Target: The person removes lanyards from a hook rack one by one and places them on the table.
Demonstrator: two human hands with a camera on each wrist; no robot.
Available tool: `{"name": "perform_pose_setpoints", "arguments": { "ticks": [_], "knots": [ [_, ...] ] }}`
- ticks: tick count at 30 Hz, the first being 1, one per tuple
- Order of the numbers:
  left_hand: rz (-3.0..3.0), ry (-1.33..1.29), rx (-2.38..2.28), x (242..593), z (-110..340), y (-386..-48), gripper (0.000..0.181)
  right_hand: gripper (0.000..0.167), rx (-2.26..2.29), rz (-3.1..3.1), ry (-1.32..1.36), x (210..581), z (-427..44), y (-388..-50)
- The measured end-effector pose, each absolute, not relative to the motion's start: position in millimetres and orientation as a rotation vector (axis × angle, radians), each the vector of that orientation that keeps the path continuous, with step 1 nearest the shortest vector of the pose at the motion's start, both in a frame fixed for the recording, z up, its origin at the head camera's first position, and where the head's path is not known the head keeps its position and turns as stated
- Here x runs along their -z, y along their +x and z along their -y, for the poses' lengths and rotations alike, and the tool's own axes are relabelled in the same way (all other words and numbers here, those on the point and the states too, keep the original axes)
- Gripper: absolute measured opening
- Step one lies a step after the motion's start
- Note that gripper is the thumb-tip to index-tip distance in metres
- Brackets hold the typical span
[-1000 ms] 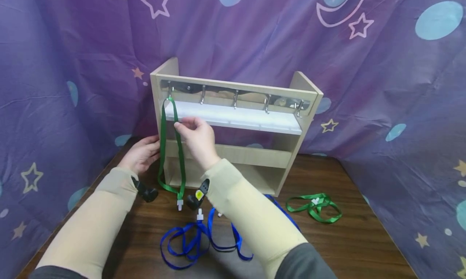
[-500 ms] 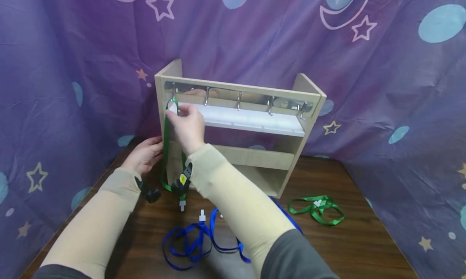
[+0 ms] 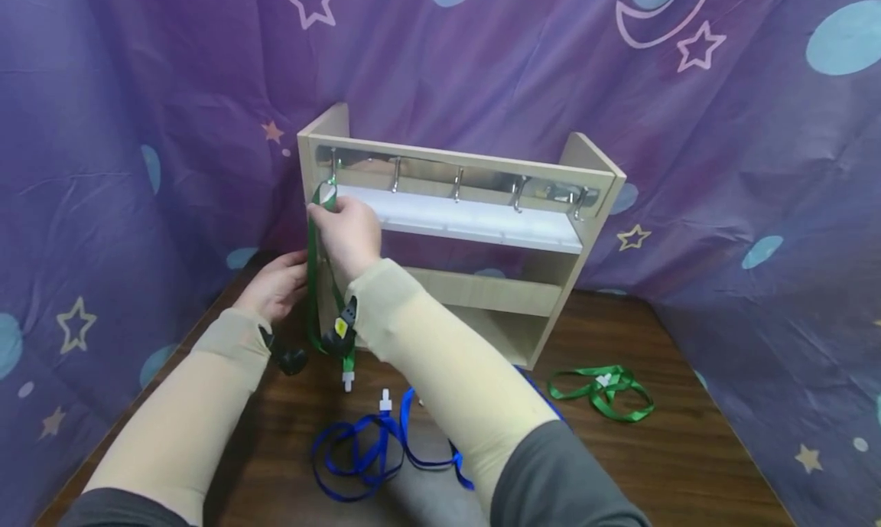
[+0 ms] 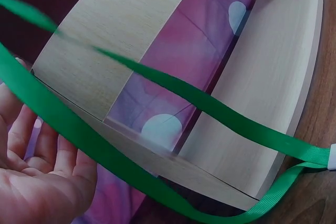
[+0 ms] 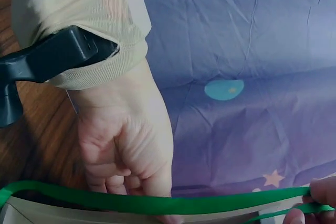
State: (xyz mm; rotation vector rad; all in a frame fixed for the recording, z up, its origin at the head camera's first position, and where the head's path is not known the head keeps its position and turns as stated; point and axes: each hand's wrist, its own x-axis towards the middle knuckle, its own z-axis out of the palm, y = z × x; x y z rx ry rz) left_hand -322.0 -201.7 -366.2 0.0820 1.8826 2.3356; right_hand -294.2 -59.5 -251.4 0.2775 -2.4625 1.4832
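Note:
A green lanyard (image 3: 313,282) hangs at the leftmost hook (image 3: 333,162) of a small wooden rack (image 3: 482,288). Just below that hook, my right hand (image 3: 352,235) pinches the lanyard near its upper loop, and both strands run down to a white clip (image 3: 348,382). My left hand (image 3: 277,286) rests its fingers against the rack's left side panel. In the left wrist view that hand (image 4: 44,182) lies with loosely bent fingers behind the green strap (image 4: 184,90), holding nothing. Whether the loop sits fully over the hook is hard to tell, as fingers partly cover it.
Several more hooks (image 3: 457,184) line the metal strip to the right. Blue lanyards (image 3: 358,466) lie on the brown table (image 3: 688,466) in front of the rack, partly under my right arm. Another green lanyard (image 3: 612,393) lies at the right. A purple patterned cloth (image 3: 482,68) surrounds the table.
My right hand has moved up and left along the green lanyard to just under the hook, drawing its strands together there. The left hand stays at the rack's side.

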Motion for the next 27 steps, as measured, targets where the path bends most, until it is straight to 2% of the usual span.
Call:
{"name": "perform_pose_setpoints", "arguments": {
  "ticks": [4,11,21,27],
  "knots": [
    [-1.853,0.103,-2.359,365.2,200.6,-322.5,0.049,0.028,-1.524,2.464,0.343,244.4,53.1,-289.5],
    [-1.887,0.111,-2.311,365.6,199.8,-324.0,0.056,0.020,-1.823,2.372,0.437,234.7,38.6,-282.5],
    [-1.908,0.114,-2.293,365.6,202.7,-320.5,0.059,0.017,-2.067,2.357,0.576,230.8,16.3,-273.6],
    [-1.916,0.082,-2.272,364.2,202.7,-319.5,0.065,0.012,-2.185,2.199,0.642,213.2,-1.8,-261.9]
  ]
}}
